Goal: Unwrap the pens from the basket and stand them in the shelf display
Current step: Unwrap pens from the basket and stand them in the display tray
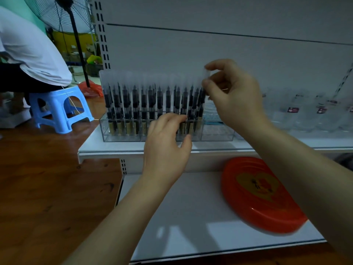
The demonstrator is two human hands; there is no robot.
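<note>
Pens (152,104) upright in rows inside clear display box (217,133) on upper shelf (114,148), filling left and middle compartments; rightmost compartment mostly bare. Frosted caps up, dark barrels below. Right hand (232,90) raised at right end of the rows, thumb and fingertips pinching frosted top of one pen (206,77), held upright just above the last filled row. Left hand (168,142) lower, at front of the box, fingers loosely curled, fingertips touching pens near the middle; grip on any of them not clear. Red plate (261,194) lying on lower shelf (181,217). Blue stool (57,109) at left on wooden floor (47,188), seated person (28,54) on it. Standing fan (72,18) behind.
</note>
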